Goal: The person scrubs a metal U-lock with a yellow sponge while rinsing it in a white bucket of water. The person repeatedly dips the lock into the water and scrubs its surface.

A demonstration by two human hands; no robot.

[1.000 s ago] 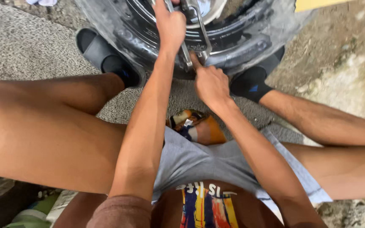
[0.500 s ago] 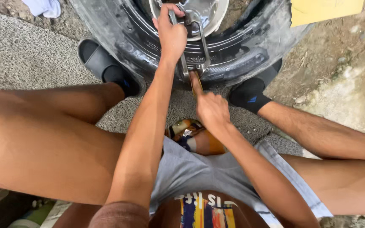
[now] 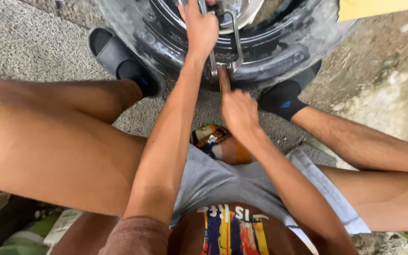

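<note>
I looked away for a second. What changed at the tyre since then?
The right hand slid back from the metal tool, leaving one finger stretched onto the tyre. The left hand kept its grip on the tool; both feet stayed braced against the tyre.

1. The left hand (image 3: 201, 28) is closed around a thin metal tool (image 3: 212, 56). The metal is grey and a bit shiny.
2. Right by that grip is a bent metal bar (image 3: 237, 42). It looks smooth and shines.
3. Behind the grip is the tyre (image 3: 279, 56). It is black rubber, wet-looking and glossy, with grey dirt on it.
4. Above the grip is the wheel rim (image 3: 249, 12). It is bright, smooth metal.
5. The right hand (image 3: 237, 111) points one finger at the rubber just below the grip.
6. Under both hands the ground (image 3: 34, 47) is rough, grainy grey stone.
7. Nearer the body, the shorts (image 3: 223, 184) are soft, matt grey cloth.
8. The sandal (image 3: 114, 52) left of the grip is dull black rubber.
</note>
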